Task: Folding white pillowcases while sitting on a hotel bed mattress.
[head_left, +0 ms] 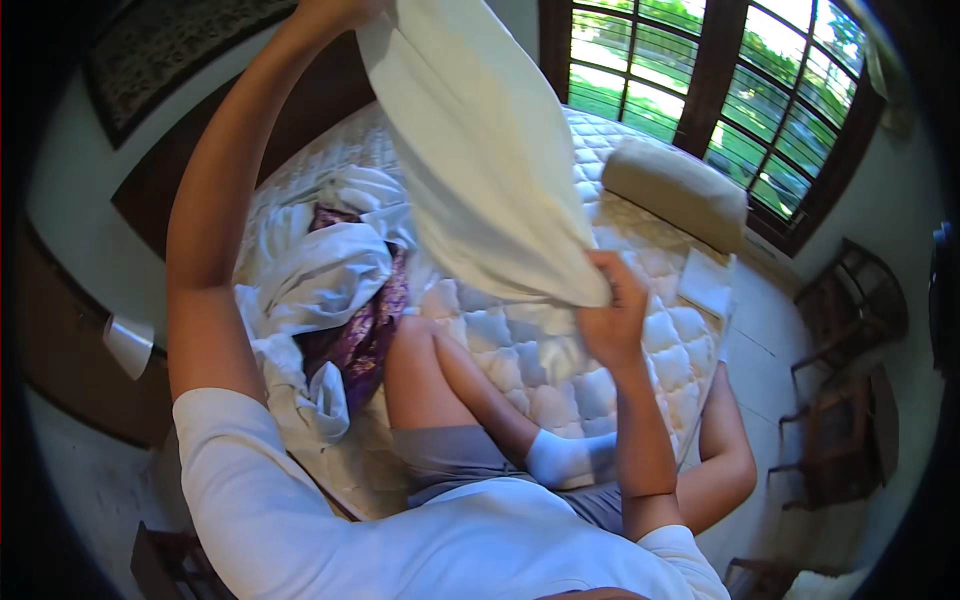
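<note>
I am holding a cream pillow [480,150] up over the bed [560,350], my left hand [335,10] gripping its top corner, my right hand [612,315] pinching its lower corner; white sheets [320,270] are lying beside my knee.

A bare quilted mattress [560,350] fills the middle. On its left side lies a crumpled white sheet [320,280] over a purple cloth [365,335]. At the far right edge of the mattress rests a tan bolster [675,190], with a folded white cloth [707,283] just near of it. A dark-framed window [720,90] stands far right. Two wooden chairs [850,300] sit on the floor at right, well apart from the mattress.
</note>
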Tool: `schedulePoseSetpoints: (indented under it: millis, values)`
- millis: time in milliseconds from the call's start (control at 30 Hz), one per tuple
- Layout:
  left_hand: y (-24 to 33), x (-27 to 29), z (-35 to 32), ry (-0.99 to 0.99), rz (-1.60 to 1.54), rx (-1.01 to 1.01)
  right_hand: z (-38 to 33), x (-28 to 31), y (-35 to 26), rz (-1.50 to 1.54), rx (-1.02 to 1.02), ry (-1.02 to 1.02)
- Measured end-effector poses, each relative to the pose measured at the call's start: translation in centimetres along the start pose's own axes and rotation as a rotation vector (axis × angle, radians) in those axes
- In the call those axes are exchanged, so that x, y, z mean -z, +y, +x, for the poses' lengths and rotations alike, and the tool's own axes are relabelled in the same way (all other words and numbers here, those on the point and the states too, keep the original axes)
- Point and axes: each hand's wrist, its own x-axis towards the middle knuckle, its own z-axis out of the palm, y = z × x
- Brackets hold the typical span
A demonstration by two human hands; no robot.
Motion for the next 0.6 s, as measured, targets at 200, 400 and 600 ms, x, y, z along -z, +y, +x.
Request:
schedulePoseSetpoints:
  millis: [200, 400, 600]
  values:
    - [7.6, -14.1, -2.4, -1.014, -0.429, 0.019, -1.7, 12.8, 5.1, 0.386, -0.340, 0.185]
    - [34.5, -9.6, -21.2, -0.591, -1.513, 0.171, -2.9, 14.7, 12.5, 0.824, -0.880, 0.394]
    - [47.2, 0.4, -32.9, -0.632, -1.562, 0.375, -4.8, 17.3, 9.4, 0.564, -0.807, 0.118]
